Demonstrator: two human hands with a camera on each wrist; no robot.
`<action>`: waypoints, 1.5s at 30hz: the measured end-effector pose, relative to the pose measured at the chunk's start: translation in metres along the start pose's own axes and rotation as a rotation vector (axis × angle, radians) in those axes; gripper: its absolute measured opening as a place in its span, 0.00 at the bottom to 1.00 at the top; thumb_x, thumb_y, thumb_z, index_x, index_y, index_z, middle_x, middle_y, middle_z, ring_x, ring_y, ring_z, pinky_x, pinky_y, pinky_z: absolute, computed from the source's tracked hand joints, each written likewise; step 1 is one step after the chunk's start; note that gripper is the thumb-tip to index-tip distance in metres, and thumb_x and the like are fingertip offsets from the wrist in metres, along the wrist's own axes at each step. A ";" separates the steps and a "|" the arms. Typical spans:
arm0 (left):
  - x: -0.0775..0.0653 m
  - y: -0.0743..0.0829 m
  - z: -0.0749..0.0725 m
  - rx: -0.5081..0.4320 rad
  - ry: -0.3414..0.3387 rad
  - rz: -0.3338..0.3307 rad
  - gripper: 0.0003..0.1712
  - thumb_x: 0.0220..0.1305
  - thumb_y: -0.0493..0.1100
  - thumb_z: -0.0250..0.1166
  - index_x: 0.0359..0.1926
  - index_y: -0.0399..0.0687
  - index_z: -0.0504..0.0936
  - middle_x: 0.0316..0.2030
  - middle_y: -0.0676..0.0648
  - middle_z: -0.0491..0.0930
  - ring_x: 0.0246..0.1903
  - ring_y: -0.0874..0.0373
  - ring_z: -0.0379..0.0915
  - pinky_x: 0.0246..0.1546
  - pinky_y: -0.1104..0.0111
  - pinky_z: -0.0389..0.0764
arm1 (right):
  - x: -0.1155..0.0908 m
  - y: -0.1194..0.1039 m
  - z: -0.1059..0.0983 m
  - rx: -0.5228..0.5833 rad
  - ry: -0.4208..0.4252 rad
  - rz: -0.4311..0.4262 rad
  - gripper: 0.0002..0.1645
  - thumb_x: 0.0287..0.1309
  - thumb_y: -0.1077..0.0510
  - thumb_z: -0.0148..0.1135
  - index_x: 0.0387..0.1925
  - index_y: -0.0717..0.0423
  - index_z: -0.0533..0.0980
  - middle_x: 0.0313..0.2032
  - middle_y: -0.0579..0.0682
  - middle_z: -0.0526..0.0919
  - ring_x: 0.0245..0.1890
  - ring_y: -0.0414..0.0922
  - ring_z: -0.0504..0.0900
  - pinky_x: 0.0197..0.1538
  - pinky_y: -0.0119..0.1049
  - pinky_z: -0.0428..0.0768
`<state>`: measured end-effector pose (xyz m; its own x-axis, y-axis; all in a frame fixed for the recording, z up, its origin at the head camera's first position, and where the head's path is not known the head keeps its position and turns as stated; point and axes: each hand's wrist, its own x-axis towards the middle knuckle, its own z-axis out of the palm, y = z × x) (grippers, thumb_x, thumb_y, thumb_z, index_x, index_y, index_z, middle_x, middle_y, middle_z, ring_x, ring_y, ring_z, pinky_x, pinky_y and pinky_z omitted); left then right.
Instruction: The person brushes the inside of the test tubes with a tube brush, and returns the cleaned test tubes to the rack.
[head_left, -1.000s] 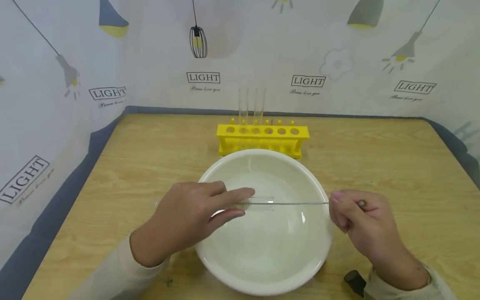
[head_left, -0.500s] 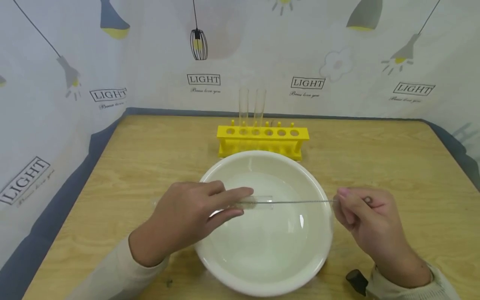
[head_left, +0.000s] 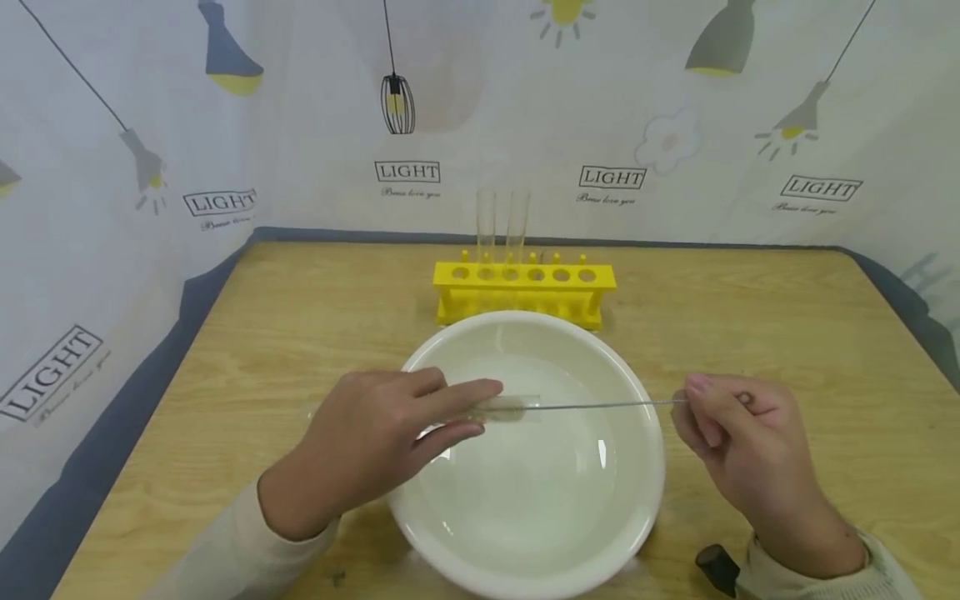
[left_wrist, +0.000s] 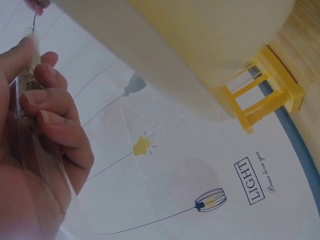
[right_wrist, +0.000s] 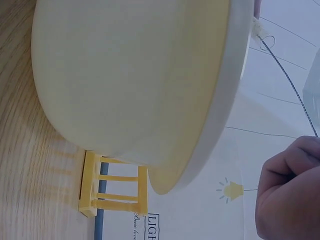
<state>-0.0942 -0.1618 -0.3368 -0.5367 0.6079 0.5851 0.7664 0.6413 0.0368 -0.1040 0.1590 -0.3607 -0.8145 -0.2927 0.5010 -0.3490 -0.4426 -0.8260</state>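
Observation:
In the head view my left hand (head_left: 375,437) holds a clear glass test tube (head_left: 533,416) level above the white basin (head_left: 657,475), its mouth pointing right. A twisted-wire test tube brush (head_left: 600,406) runs into that mouth. Its pale bristles show inside the glass, just beyond my left fingertips. In the left wrist view, fingers and thumb wrap the tube, with the bristles (left_wrist: 26,82) visible through it. Curled around the brush's wire handle, near its end loop, is my right hand (head_left: 750,454), just right of the basin rim. The basin appears to hold clear water.
Behind the basin stands a yellow test tube rack (head_left: 548,280) with two clear test tubes, one at left (head_left: 486,221). A black cylindrical piece (head_left: 717,568) lies by my right sleeve. A printed curtain (head_left: 510,100) borders the wooden table (head_left: 247,333).
My right hand has drawn slightly to the right with the brush, and more bristles show near the tube's mouth. My left hand stays almost in place. The head view has tilted up slightly.

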 end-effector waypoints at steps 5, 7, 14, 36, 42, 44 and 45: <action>0.000 0.000 0.000 0.009 0.006 -0.006 0.20 0.56 0.56 0.64 0.51 0.64 0.79 0.20 0.59 0.70 0.12 0.69 0.58 0.12 0.78 0.56 | 0.001 0.000 -0.001 -0.015 0.034 0.021 0.27 0.62 0.80 0.24 0.11 0.60 0.53 0.14 0.47 0.51 0.13 0.41 0.52 0.17 0.33 0.49; 0.000 0.001 0.001 0.017 0.012 -0.007 0.20 0.54 0.56 0.65 0.50 0.65 0.79 0.19 0.59 0.70 0.12 0.69 0.57 0.12 0.78 0.55 | 0.002 -0.001 -0.002 -0.013 0.046 0.030 0.27 0.62 0.79 0.24 0.11 0.60 0.54 0.14 0.47 0.51 0.14 0.41 0.53 0.18 0.33 0.49; 0.000 0.002 0.002 0.022 0.007 -0.018 0.19 0.56 0.56 0.64 0.50 0.65 0.79 0.18 0.59 0.69 0.12 0.69 0.57 0.12 0.79 0.56 | 0.005 -0.001 -0.004 0.029 0.081 0.013 0.27 0.63 0.78 0.24 0.11 0.60 0.53 0.14 0.48 0.52 0.14 0.42 0.54 0.19 0.34 0.51; -0.003 -0.007 0.006 0.031 -0.028 -0.056 0.18 0.57 0.57 0.63 0.50 0.66 0.79 0.19 0.59 0.72 0.12 0.69 0.58 0.12 0.79 0.55 | 0.009 0.006 -0.014 0.064 0.130 0.001 0.28 0.65 0.76 0.25 0.09 0.59 0.51 0.13 0.49 0.53 0.13 0.43 0.54 0.19 0.34 0.52; -0.005 -0.007 0.007 0.044 -0.046 -0.071 0.18 0.57 0.58 0.62 0.50 0.67 0.79 0.20 0.60 0.74 0.12 0.70 0.61 0.11 0.79 0.55 | 0.008 0.009 -0.018 0.025 0.128 0.020 0.28 0.66 0.75 0.26 0.09 0.59 0.51 0.13 0.48 0.52 0.13 0.44 0.54 0.19 0.34 0.51; -0.006 -0.007 0.006 0.044 -0.048 -0.071 0.18 0.57 0.58 0.62 0.50 0.67 0.79 0.20 0.60 0.74 0.12 0.70 0.61 0.11 0.79 0.56 | 0.008 0.010 -0.020 0.028 0.115 0.022 0.28 0.65 0.76 0.25 0.09 0.58 0.50 0.12 0.48 0.51 0.13 0.44 0.54 0.19 0.34 0.51; -0.006 -0.007 0.006 0.046 -0.051 -0.073 0.18 0.57 0.58 0.62 0.50 0.67 0.79 0.20 0.60 0.74 0.12 0.70 0.61 0.11 0.79 0.56 | 0.008 0.010 -0.021 0.029 0.107 0.022 0.28 0.65 0.76 0.24 0.09 0.58 0.50 0.12 0.48 0.51 0.13 0.44 0.54 0.18 0.34 0.51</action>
<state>-0.0984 -0.1672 -0.3452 -0.6083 0.5812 0.5406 0.7085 0.7046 0.0398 -0.1240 0.1702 -0.3701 -0.8672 -0.2115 0.4508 -0.3177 -0.4622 -0.8279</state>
